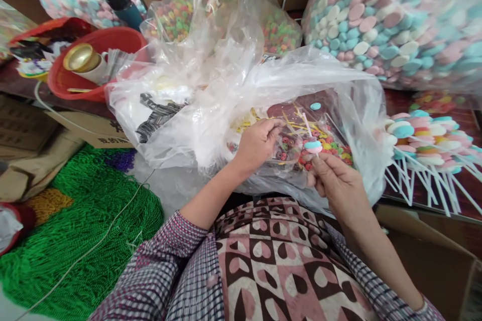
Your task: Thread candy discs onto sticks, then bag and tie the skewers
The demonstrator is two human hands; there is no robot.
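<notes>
Held candy point(313, 147): smooth, matt. Plastic sheeting point(211, 145): clear, glossy, crinkled. Bucket point(122, 42): smooth plastic, slight sheen. Gold bowl point(82, 57): shiny, looks metal. Cardboard box point(88, 128): matt. Apron point(282, 253): matt printed cloth.

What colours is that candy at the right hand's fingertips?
The candy at the right hand is blue above, pink below; head view shows it best.

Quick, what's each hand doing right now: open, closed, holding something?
Left hand: curled closed; whether it holds anything can't be told.
Right hand: closed, holding a blue-and-pink sweet.
</notes>
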